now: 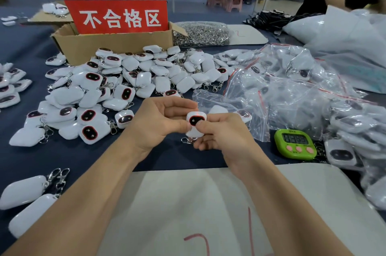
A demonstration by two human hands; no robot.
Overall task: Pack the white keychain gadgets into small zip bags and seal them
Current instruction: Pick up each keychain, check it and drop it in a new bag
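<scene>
Both hands pinch one gadget (196, 122) at frame centre: left hand (160, 122), right hand (221, 132). It looks light, rigid and glossy, likely slippery; hold its edges.

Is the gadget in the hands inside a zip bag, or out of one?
Out. The gadget, pinched between the left hand and right hand, shows no plastic film around it.

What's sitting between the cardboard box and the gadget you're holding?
Head view: the heap of loose white gadgets lies on the dark cloth between the cardboard box and the held gadget.
</scene>
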